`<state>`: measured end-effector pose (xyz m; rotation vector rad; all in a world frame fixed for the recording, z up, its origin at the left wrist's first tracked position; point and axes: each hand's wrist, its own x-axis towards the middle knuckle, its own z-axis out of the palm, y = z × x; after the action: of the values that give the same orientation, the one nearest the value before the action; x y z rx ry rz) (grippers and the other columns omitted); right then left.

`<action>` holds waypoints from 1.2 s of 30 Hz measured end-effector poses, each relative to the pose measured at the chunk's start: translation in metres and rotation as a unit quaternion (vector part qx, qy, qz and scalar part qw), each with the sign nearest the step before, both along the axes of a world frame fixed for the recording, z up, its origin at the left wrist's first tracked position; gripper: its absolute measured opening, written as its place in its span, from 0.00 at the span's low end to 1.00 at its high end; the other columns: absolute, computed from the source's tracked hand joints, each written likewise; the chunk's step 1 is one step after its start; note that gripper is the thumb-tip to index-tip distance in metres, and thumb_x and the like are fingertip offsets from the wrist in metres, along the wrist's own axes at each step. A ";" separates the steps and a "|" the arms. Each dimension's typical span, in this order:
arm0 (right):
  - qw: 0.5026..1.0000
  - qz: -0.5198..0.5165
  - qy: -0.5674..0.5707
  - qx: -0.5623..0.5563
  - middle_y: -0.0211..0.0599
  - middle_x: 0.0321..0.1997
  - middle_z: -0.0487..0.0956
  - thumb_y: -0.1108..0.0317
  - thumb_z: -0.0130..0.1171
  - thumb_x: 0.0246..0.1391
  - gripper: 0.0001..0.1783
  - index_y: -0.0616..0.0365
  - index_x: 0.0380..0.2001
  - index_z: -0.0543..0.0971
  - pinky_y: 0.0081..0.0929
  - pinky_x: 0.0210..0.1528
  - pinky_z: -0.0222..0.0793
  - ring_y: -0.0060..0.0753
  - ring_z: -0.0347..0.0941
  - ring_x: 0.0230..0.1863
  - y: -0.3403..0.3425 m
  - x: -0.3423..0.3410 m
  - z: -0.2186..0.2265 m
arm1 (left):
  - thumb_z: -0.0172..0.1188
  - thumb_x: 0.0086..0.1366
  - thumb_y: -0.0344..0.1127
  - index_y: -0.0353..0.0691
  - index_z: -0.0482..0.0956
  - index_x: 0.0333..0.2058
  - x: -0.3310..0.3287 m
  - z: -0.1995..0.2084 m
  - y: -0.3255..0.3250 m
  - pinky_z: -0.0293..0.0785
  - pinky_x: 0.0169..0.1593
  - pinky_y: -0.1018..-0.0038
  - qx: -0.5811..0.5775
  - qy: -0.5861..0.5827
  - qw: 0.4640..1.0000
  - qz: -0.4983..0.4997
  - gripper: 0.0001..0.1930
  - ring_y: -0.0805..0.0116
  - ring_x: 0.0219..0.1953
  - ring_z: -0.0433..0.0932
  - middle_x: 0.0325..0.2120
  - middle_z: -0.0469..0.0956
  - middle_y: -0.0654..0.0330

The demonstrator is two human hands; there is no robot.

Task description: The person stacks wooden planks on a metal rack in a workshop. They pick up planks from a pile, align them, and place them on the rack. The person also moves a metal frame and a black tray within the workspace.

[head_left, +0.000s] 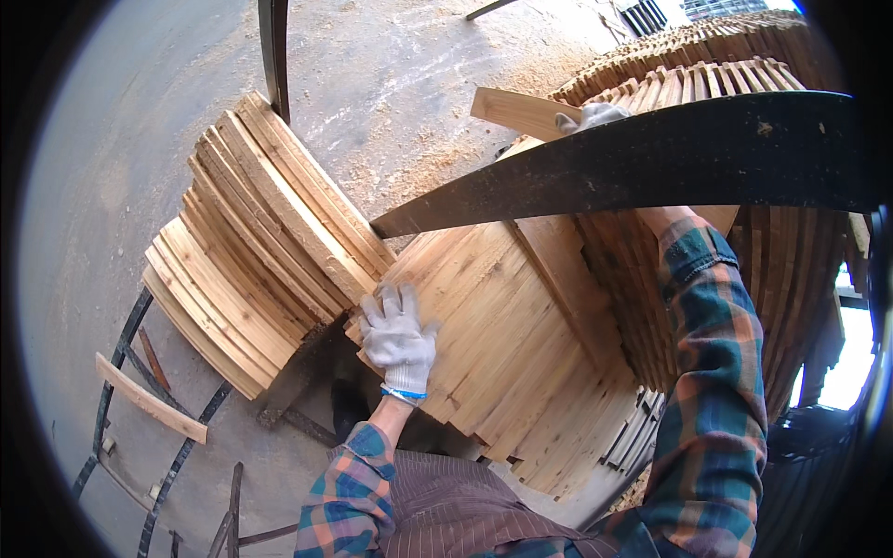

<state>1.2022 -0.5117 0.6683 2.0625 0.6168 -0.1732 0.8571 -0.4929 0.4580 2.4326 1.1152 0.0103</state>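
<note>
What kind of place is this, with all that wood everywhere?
Probably a woodworking shop or lumber yard. You can see a stack of cut boards on the left, what looks like sawdust on the ground, and work gloves.

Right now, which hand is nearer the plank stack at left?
Left. The left hand is just right of the plank stack, on the boards; the right hand is farther right, partly behind the dark bar.

Left hand (pixel 399 340) splayed palm-down; right hand (pixel 596 115) farther forward.
</note>
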 end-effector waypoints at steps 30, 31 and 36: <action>0.993 0.041 0.066 0.092 0.47 0.50 0.75 0.41 0.47 0.63 0.30 0.55 0.54 0.74 0.32 0.50 0.80 0.44 0.74 0.55 0.015 -0.124 -0.019 | 0.54 0.66 0.55 0.38 0.74 0.25 -0.052 -0.073 0.006 0.74 0.25 0.61 0.010 -0.119 0.993 -0.005 0.24 0.52 0.21 0.78 0.18 0.78 0.51; 0.990 0.014 0.125 0.056 0.48 0.55 0.71 0.46 0.44 0.66 0.29 0.59 0.57 0.71 0.31 0.53 0.79 0.41 0.71 0.59 0.034 -0.127 -0.009 | 0.54 0.66 0.56 0.38 0.74 0.25 -0.055 -0.072 0.006 0.74 0.25 0.61 0.006 -0.129 0.992 0.004 0.24 0.52 0.21 0.78 0.18 0.78 0.51; 0.975 0.188 0.085 -0.081 0.45 0.58 0.69 0.62 0.59 0.59 0.30 0.31 0.64 0.66 0.38 0.52 0.77 0.47 0.69 0.58 -0.032 -0.108 -0.007 | 0.50 0.65 0.61 0.41 0.76 0.25 -0.046 -0.068 0.000 0.75 0.29 0.59 -0.009 -0.121 0.993 0.007 0.27 0.51 0.23 0.79 0.19 0.78 0.52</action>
<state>1.0937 -0.5436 0.6616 1.7504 1.0504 -0.1745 0.8112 -0.4934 0.3895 2.3327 1.0181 0.2909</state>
